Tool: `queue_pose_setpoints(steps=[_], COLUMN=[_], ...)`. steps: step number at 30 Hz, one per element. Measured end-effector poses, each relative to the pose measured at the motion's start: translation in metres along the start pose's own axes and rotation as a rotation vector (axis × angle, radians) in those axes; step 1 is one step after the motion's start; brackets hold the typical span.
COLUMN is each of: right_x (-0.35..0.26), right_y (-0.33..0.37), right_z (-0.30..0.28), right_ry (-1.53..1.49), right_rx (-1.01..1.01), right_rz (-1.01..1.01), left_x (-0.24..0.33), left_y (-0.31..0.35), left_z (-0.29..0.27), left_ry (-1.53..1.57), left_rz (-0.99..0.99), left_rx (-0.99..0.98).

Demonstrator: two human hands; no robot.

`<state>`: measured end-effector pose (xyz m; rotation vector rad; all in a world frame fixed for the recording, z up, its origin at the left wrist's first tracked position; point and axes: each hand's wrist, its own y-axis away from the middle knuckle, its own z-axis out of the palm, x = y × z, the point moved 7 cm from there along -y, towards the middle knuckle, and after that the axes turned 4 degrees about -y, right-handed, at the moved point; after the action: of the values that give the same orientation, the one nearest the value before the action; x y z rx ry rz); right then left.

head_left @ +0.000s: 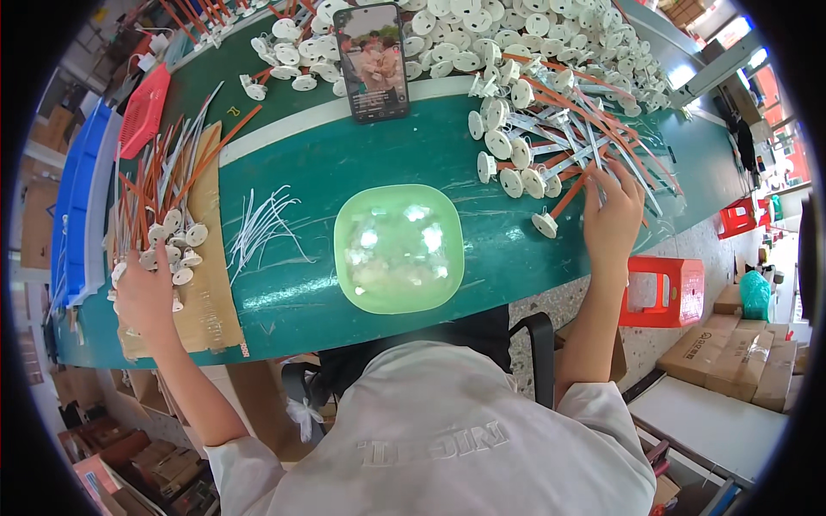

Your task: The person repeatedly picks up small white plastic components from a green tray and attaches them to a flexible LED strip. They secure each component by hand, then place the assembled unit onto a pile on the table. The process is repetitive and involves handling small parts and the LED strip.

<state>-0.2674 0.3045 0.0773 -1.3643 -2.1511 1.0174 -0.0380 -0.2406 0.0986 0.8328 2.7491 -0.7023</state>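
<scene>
My left hand (144, 297) rests at the near side of a bunch of white disc-ended parts (196, 235) with orange and silver strips, lying on a cardboard sheet (225, 322) at the left. Its fingers are apart among the discs; nothing held shows. At the right, my right hand (613, 211) has its fingers closed on an orange strip with a white disc (544, 224) at its near end. That strip lies at the edge of a larger heap of similar disc-ended strips (525, 155). Its far end is hidden among the others.
A light green square bowl (344, 288) stands mid-table, with thin white ties (262, 228) to its left. A phone (373, 64) leans upright at the back before many white discs (533, 26). Blue bins (77, 206) and a red basket (144, 112) flank the left; a red stool (684, 292) stands right.
</scene>
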Motion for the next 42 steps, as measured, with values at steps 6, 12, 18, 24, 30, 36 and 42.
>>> queue_pose_setpoints(steps=[6,12,18,24,30,36,42], right_x=[0.019,-0.019,-0.08,-0.087,-0.132,-0.183,-0.186], right_y=[0.009,0.003,-0.003,0.001,0.013,0.025,0.025], right_z=[0.008,-0.023,-0.049,-0.067,-0.079,-0.046,-0.051], right_ry=[-0.212,-0.312,-0.506,-0.41,-0.79,-1.099,-1.177], right_rx=[0.061,0.185,0.129,0.215,0.127,-0.137,-0.061], right_rz=[0.213,-0.096,-0.277,-0.274,-0.227,-0.351,-0.442], left_x=[0.008,0.053,0.14,0.167,0.195,0.204,0.19], left_y=[0.013,0.052,0.125,0.147,0.179,0.224,0.197], left_z=[-0.011,-0.06,-0.137,-0.117,-0.065,-0.074,-0.081], left_ry=[0.093,0.642,1.284,1.158,2.381,2.364,2.038], left_rz=[0.036,0.464,0.986,0.977,0.337,0.302,0.578], left_rx=[0.096,0.332,0.219,0.33,-0.935,-1.348,-1.035])
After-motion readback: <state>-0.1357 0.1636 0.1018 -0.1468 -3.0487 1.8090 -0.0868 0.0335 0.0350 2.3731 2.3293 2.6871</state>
